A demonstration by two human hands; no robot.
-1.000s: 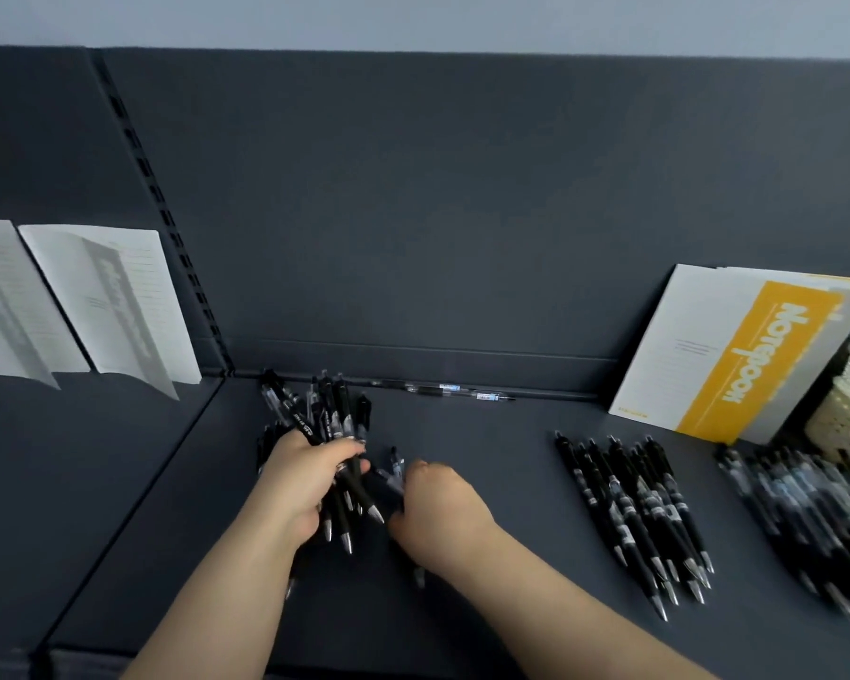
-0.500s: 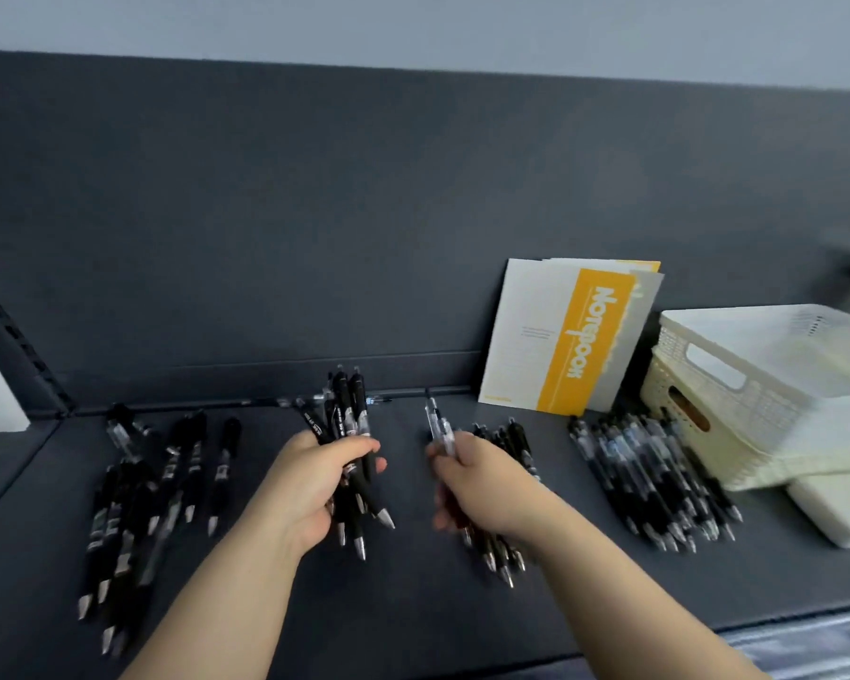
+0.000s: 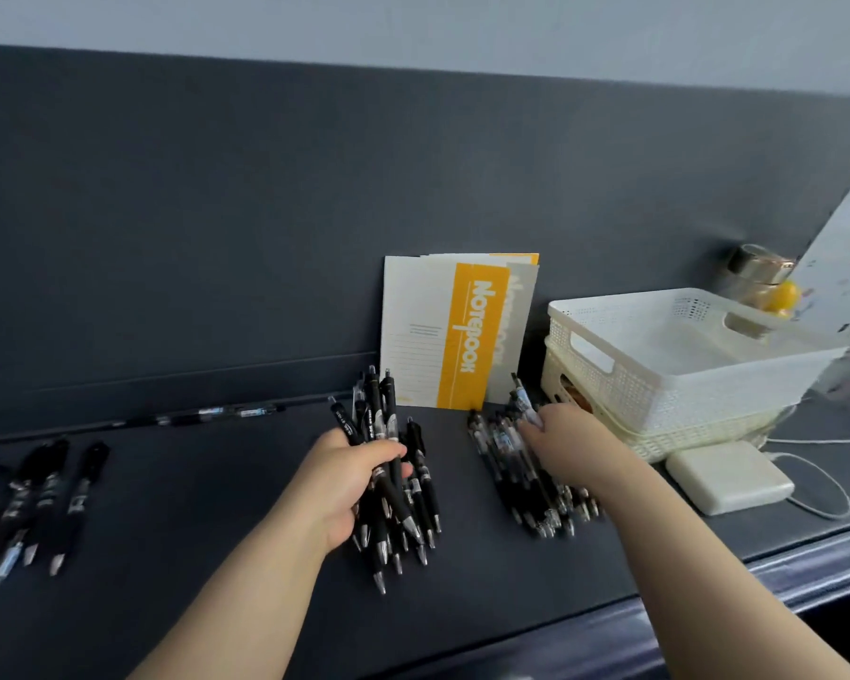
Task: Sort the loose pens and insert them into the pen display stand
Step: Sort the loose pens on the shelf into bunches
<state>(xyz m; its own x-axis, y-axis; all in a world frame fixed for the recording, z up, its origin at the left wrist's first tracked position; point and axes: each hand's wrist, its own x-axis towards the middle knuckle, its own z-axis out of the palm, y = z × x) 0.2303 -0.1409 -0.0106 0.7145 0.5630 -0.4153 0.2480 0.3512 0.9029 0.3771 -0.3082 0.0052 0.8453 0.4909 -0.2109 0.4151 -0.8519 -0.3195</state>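
Note:
My left hand [image 3: 344,483] grips a bundle of several black pens [image 3: 381,424], held upright-tilted over another group of black pens [image 3: 413,522] lying on the dark shelf [image 3: 192,507]. Further right, my right hand [image 3: 568,441] pinches a clear-barrelled pen [image 3: 521,397] above a pile of clear black pens [image 3: 516,478]. A third group of black pens [image 3: 35,503] lies at the far left. Two pens [image 3: 217,413] lie along the back wall. No pen display stand is in view.
A yellow and white notebook [image 3: 455,331] leans on the back panel. Stacked white plastic baskets [image 3: 658,365] stand at the right, with a white power adapter [image 3: 729,476] and its cable in front of them. The shelf's front edge runs along the lower right.
The view has swung to the right. My right hand has carried its clear pen right, to the pile by the baskets. My left hand still grips its bundle, now over the middle pile.

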